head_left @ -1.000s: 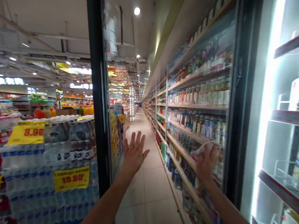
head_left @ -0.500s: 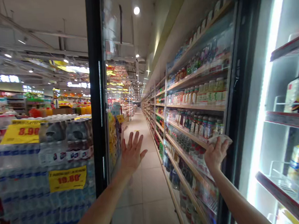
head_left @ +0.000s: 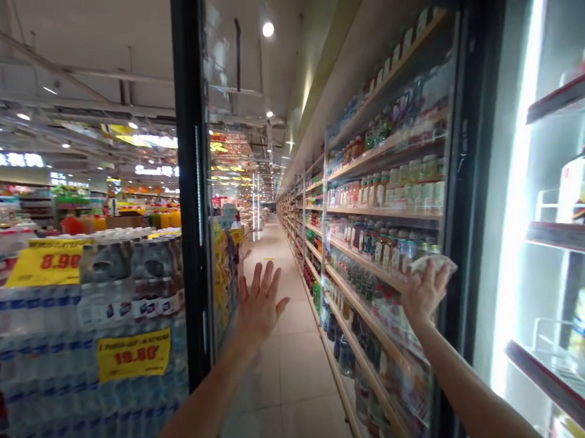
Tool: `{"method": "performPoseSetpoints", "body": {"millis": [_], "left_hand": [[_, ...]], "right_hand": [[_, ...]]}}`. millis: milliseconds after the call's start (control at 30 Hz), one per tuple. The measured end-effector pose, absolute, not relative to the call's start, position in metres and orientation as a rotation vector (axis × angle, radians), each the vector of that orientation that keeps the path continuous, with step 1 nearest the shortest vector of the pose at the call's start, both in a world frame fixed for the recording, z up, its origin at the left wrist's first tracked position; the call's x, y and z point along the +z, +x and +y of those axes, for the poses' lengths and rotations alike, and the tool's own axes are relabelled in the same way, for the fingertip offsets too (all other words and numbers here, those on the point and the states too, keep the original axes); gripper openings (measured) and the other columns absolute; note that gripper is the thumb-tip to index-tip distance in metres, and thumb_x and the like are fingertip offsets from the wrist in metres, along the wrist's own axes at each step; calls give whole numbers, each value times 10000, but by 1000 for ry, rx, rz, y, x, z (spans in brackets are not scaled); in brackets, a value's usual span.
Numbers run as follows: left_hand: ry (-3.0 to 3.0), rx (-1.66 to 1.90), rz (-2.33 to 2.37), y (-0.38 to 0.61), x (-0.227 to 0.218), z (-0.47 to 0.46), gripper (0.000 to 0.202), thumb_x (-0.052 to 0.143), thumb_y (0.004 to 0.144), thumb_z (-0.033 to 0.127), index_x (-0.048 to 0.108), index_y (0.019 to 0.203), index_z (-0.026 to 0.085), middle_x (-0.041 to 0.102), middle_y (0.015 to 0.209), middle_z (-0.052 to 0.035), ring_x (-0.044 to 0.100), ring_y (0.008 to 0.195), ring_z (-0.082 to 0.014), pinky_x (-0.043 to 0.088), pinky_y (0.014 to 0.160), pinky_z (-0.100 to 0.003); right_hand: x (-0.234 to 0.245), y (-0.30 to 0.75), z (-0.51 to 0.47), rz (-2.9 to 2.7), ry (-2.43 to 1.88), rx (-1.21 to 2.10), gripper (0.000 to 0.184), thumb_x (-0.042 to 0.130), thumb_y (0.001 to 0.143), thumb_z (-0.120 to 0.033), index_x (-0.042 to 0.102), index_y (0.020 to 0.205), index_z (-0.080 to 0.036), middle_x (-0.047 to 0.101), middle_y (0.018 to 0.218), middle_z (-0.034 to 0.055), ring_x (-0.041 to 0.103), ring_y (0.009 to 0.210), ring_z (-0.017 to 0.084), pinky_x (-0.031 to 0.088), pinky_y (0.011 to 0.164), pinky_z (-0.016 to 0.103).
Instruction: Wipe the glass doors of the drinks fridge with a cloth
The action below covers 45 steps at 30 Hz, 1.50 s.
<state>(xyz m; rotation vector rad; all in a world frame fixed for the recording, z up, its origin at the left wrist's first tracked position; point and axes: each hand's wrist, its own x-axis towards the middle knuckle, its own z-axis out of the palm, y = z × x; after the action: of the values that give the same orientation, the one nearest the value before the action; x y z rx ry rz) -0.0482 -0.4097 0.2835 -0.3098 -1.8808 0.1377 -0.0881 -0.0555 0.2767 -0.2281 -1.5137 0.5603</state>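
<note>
In front of me stands a glass door (head_left: 302,352) in a black frame, swung open beside a lit cooler. My left hand (head_left: 261,304) is raised flat toward the pane, its fingers spread and holding nothing; whether the palm touches the glass I cannot tell. Near the frame on the right, my right hand (head_left: 425,293) presses a crumpled white cloth (head_left: 443,262) against the glass. Its fingers lie over the cloth and partly cover it.
Cooler shelves (head_left: 569,243) with bottles and cans, beside a bright light strip (head_left: 521,190), are close on my right. Stacked water bottles (head_left: 57,369) with yellow price signs (head_left: 134,355) stand at left. Through the glass, a long aisle runs past bottle shelves (head_left: 386,206).
The view has tilted slightly, so the surroundings sit a little lower. My right hand and the cloth have shifted slightly right; my left hand stays spread in nearly the same spot.
</note>
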Motion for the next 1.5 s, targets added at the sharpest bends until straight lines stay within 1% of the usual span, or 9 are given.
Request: {"method": "performPoseSetpoints", "body": {"millis": [67,300,400,567,667,833,1067,1367,1500], "left_hand": [[-308,144,-1869,-50,282,-410,553,429,890,441,368,1381,194,356,1438,-109,155,1396,-271,98,1121,-544],[-312,153,-1875,-51,283,-411,534,414,902,394,366,1382,166,299,1462,-134,117,1400,-288,96,1112,-564],[-315,151,-1870,-49,285,-410,534,418,900,404,378,1375,164,309,1458,-127,112,1401,-284,87,1117,-556],[-327,157,-1820,-50,285,-409,546,427,892,433,404,1360,152,321,1452,-123,90,1405,-272,71,1128,-532],[-327,184,-1785,-53,283,-410,529,416,902,385,386,1368,137,321,1451,-131,63,1407,-272,77,1123,-544],[-335,193,-1782,-54,283,-412,528,410,905,358,361,1382,137,311,1454,-137,57,1407,-278,87,1118,-559],[-299,162,-1841,-52,284,-410,523,420,897,392,379,1375,183,334,1447,-115,141,1397,-275,94,1123,-550],[-315,210,-1805,-54,284,-412,510,403,904,378,396,1365,160,338,1442,-131,134,1396,-291,110,1115,-564],[-298,238,-1778,-51,286,-410,510,427,898,368,398,1363,162,348,1438,-130,136,1397,-283,127,1116,-550]], "right_hand": [[283,-89,-67,-1495,-166,521,559,327,874,-267,305,1416,-134,192,1488,195,136,1382,359,236,1017,645],[278,-70,-160,-1659,626,22,419,452,840,-235,535,1249,-268,381,1427,62,242,1367,260,214,1098,488],[286,-78,-116,-1612,435,119,431,430,851,-242,515,1271,-277,363,1438,67,257,1361,261,218,1087,508],[326,-100,-54,-1425,-222,587,519,334,879,-303,401,1372,-155,286,1456,186,235,1356,343,242,1028,611],[338,-96,-88,-1477,-25,444,499,364,877,-305,434,1349,-159,288,1460,172,194,1373,334,244,1041,586],[327,-81,-130,-1651,598,-17,409,441,847,-261,541,1242,-284,384,1426,54,245,1365,242,197,1100,476],[354,-99,-52,-1504,-145,535,532,311,870,-312,388,1374,-159,240,1478,171,179,1374,325,230,1021,606],[343,-83,-137,-1659,550,30,402,418,859,-271,543,1241,-278,386,1422,55,232,1368,245,192,1095,500],[359,-92,-69,-1600,38,430,465,353,876,-315,493,1301,-190,327,1449,138,246,1356,293,226,1062,542]]}}
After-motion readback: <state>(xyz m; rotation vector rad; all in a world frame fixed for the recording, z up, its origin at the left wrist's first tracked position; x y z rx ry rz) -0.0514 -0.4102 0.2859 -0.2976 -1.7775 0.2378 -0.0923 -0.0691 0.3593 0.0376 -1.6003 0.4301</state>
